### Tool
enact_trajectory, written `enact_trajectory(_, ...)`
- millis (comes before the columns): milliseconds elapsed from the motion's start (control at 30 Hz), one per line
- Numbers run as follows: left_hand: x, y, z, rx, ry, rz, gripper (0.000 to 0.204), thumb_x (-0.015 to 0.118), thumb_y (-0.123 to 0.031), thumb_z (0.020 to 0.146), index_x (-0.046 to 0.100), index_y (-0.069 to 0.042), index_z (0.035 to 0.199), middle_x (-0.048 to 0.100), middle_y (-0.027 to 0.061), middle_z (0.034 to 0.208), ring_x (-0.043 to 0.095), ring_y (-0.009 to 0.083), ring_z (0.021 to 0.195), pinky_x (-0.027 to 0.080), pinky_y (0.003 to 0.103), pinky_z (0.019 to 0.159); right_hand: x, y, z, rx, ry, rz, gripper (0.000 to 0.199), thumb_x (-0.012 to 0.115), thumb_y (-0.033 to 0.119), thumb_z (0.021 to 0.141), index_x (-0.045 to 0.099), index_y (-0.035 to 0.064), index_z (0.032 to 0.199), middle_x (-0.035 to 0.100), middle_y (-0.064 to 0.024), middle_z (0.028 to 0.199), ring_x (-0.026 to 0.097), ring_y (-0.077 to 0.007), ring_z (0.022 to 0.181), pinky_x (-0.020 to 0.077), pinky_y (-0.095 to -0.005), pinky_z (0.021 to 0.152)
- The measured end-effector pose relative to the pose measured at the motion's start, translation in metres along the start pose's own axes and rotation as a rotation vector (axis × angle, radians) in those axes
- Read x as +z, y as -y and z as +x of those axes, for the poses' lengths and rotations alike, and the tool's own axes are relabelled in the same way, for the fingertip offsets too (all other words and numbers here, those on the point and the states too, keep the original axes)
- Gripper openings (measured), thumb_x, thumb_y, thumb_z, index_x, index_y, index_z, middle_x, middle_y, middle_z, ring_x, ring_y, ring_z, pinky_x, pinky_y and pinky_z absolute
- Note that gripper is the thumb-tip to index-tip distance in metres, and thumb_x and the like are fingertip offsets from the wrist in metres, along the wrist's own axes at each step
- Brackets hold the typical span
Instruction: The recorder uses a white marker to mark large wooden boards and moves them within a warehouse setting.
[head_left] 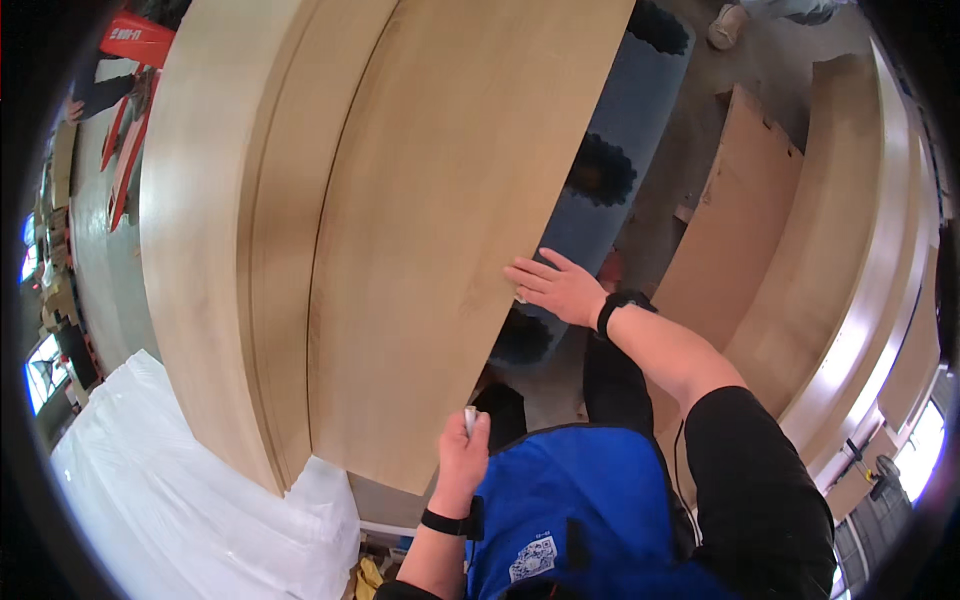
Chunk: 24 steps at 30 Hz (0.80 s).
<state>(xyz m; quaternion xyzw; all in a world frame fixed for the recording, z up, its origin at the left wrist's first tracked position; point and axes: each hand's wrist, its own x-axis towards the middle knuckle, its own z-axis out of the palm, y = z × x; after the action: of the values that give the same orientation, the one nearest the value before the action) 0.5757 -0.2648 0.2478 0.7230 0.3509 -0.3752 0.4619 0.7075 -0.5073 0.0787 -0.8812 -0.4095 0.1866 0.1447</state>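
Observation:
A large light wood-grain panel (430, 220) lies across the middle, its right edge close to my hands. My right hand (565, 288) rests on that edge with its fingers stretched out over the panel. A small whitish bit shows under its fingertips, too small to name. Lower down, near the panel's bottom corner, my left hand (463, 458) is closed around a small whitish, stubby piece (470, 416) that sticks up by the thumb; its kind is unclear. Left of the panel, past a dark seam, runs a matching wood-grain board with a stepped edge (262, 220).
Beneath the panel's right side is a dark blue-grey support (590, 228) with black fuzzy patches. Cardboard (735, 190) and stacked wood-grain boards (825, 220) stand at right. White plastic sheeting (190, 480) covers the lower left. Red lifting equipment (128, 150) and another person's arm (105, 95) appear upper left.

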Motion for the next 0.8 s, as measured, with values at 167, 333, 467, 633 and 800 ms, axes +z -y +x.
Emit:
enact_trajectory(167,0.071,-0.048,-0.011,0.040,0.076,0.029,0.020,0.058,-0.021,0.095,0.053,-0.003,0.089,0.053,0.0040,0.069,0.049,0.0104,0.064,0.043,0.030,0.059,-0.013,-0.088,-0.005,-0.078,-0.032,-0.035,0.035,0.047,0.017,0.092,0.057,0.0196,0.125,0.030,0.0035,0.155,0.025,-0.0155,0.143,0.0209,-0.0437,0.117)
enact_trajectory(333,0.104,-0.104,-0.019,-0.037,0.130,-0.013,0.020,0.059,-0.022,0.094,0.055,-0.003,0.092,0.054,0.0068,0.070,0.051,0.0119,0.066,0.045,0.031,0.061,-0.050,-0.163,-0.016,0.041,-0.130,0.008,0.037,0.050,0.010,0.090,0.056,0.0171,0.126,0.032,0.0001,0.154,0.028,-0.0190,0.142,0.0237,-0.0429,0.116)
enact_trajectory(467,0.103,-0.136,-0.028,0.029,0.064,0.082,0.024,0.059,-0.024,0.094,0.052,-0.002,0.087,0.052,0.0078,0.067,0.049,0.0135,0.063,0.043,0.032,0.059,-0.082,-0.193,-0.037,0.281,-0.213,0.004,0.036,0.050,0.007,0.088,0.055,0.0107,0.123,0.037,-0.0074,0.149,0.035,-0.0254,0.137,0.0326,-0.0428,0.109)
enact_trajectory(633,0.078,-0.160,-0.044,0.099,0.025,0.214,0.031,0.063,-0.027,0.091,0.050,-0.001,0.079,0.052,0.0104,0.065,0.049,0.0169,0.060,0.042,0.035,0.056,-0.118,-0.184,-0.097,0.399,-0.229,0.124,0.036,0.048,0.006,0.087,0.052,0.0078,0.123,0.050,-0.0127,0.132,0.056,-0.0305,0.105,0.0479,-0.0415,0.086)
enact_trajectory(800,0.026,-0.141,-0.075,0.118,0.016,0.419,0.039,0.068,-0.035,0.084,0.058,0.002,0.074,0.059,0.0201,0.067,0.059,0.0332,0.064,0.045,0.043,0.058,-0.157,-0.133,-0.180,0.513,-0.079,0.287,0.035,0.052,0.007,0.085,0.052,0.0081,0.120,0.053,-0.0141,0.098,0.060,-0.0330,0.088,0.0507,-0.0424,0.071)
